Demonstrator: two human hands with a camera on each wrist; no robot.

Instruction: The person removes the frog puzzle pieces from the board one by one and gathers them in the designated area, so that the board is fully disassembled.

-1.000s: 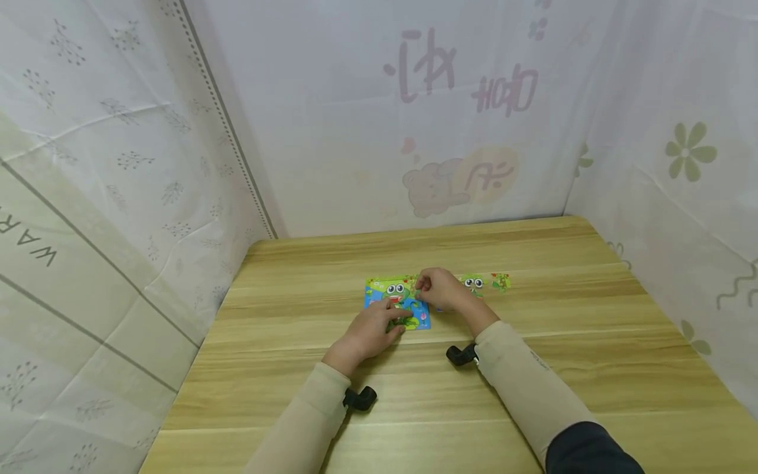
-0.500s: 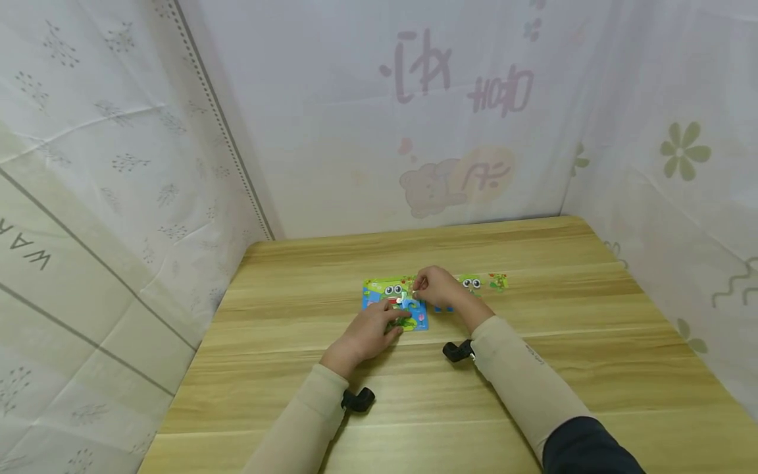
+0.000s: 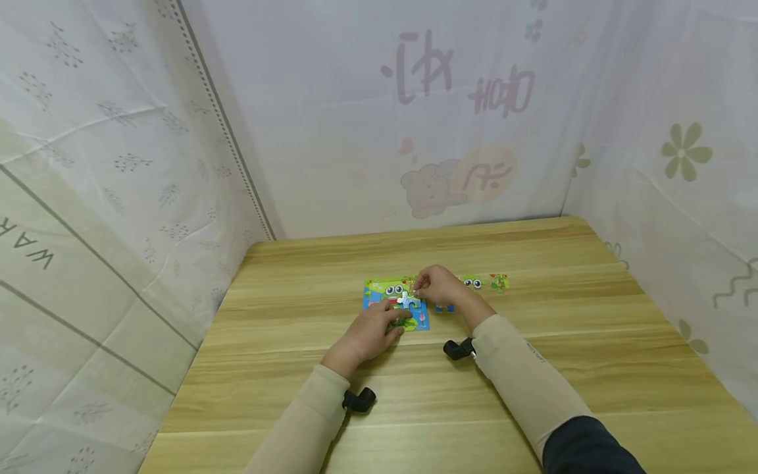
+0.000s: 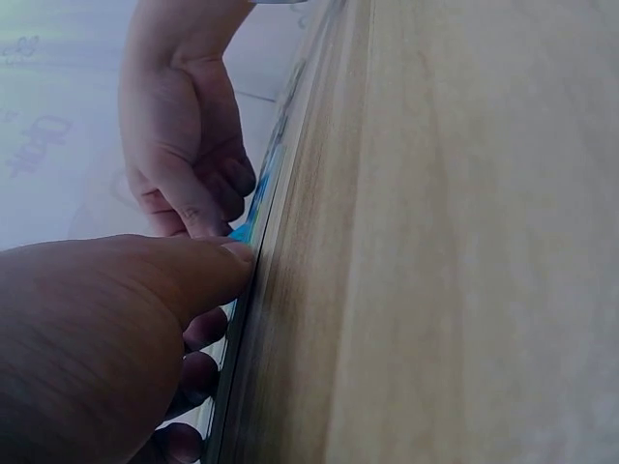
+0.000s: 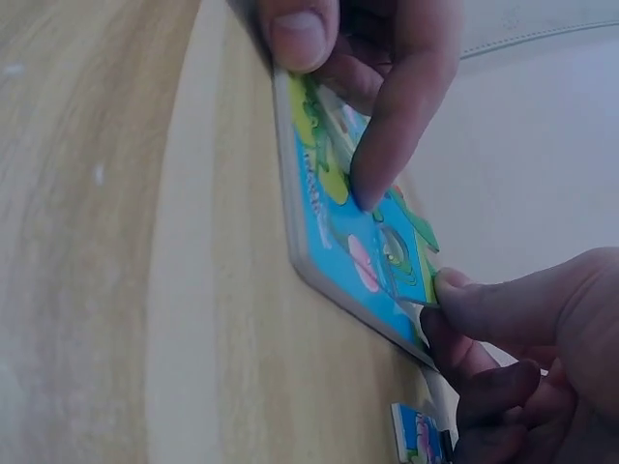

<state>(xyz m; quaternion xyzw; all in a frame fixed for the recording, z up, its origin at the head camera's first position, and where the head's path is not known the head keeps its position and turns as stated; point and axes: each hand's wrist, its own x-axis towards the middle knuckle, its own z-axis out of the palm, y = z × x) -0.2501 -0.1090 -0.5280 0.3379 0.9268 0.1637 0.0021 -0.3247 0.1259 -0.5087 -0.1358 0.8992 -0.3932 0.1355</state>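
A jigsaw puzzle board [image 3: 423, 324] with a big-eyed green frog on blue lies mid-table. My right hand [image 3: 441, 288] pinches the edge of a jigsaw piece [image 3: 407, 301] between thumb and index finger. That piece is tilted close over the board's right half, its face bright with glare in the head view. My left hand [image 3: 366, 332] rests on the board's near part; in the right wrist view its index finger [image 5: 387, 145] presses the surface and its thumb [image 5: 299, 39] touches the near edge. The left wrist view sees the board edge-on, both hands along it.
Right of the board lie more pieces: one with frog eyes [image 3: 472, 284], a green and red one [image 3: 500, 282], and a blue one [image 3: 444, 309] partly behind the right hand. The wooden tabletop [image 3: 414, 421] ends at printed curtains [image 3: 331, 164] at the back and sides.
The piece in my right hand has come into sight over the board and tipped, catching the light. My left hand keeps its place. The head view has shifted slightly.
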